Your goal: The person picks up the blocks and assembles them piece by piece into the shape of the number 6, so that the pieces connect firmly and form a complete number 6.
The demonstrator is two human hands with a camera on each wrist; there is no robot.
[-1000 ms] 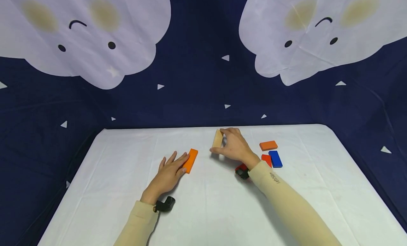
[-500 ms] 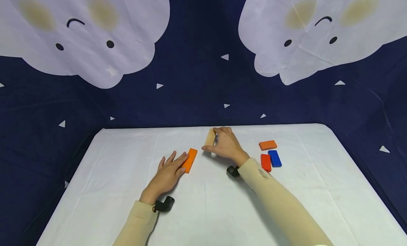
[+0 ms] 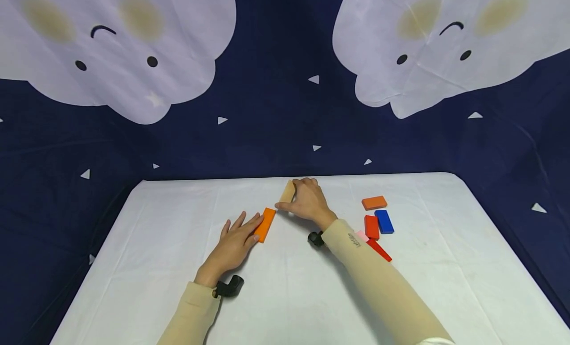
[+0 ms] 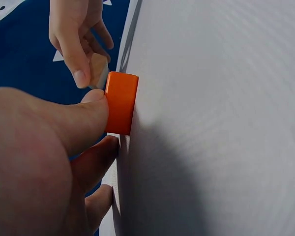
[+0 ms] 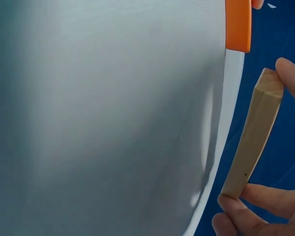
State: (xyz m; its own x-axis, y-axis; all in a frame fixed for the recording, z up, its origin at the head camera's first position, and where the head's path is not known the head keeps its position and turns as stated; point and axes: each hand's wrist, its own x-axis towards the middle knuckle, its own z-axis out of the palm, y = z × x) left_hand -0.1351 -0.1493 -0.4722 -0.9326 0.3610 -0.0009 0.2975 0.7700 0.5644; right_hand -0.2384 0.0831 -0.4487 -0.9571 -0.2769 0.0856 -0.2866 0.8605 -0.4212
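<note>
My right hand (image 3: pixel 308 200) pinches a plain wooden block (image 5: pixel 255 130) lengthwise, thumb at one end and fingers at the other. In the head view that block stands near the table's far edge, just beyond and right of an orange block (image 3: pixel 264 226). The right wrist view shows its grain and a corner of the orange block, with a gap between the two. My left hand (image 3: pixel 231 243) lies with fairly straight fingers against the orange block, which rests on the table. In the left wrist view my thumb touches an edge of the orange block (image 4: pixel 122 103).
To the right on the white table (image 3: pixel 445 285) lie a darker orange block (image 3: pixel 374 203), a blue block (image 3: pixel 384 221), a red block (image 3: pixel 371 227), a second red piece (image 3: pixel 380 250) and a pink piece (image 3: pixel 362 235) partly behind the right sleeve. A dark blue cloth (image 3: pixel 276 112) hangs behind.
My right hand has carried the wooden block leftward, closer to the orange block. Its arm has uncovered the red and pink pieces. My left hand has stayed on the orange block.
</note>
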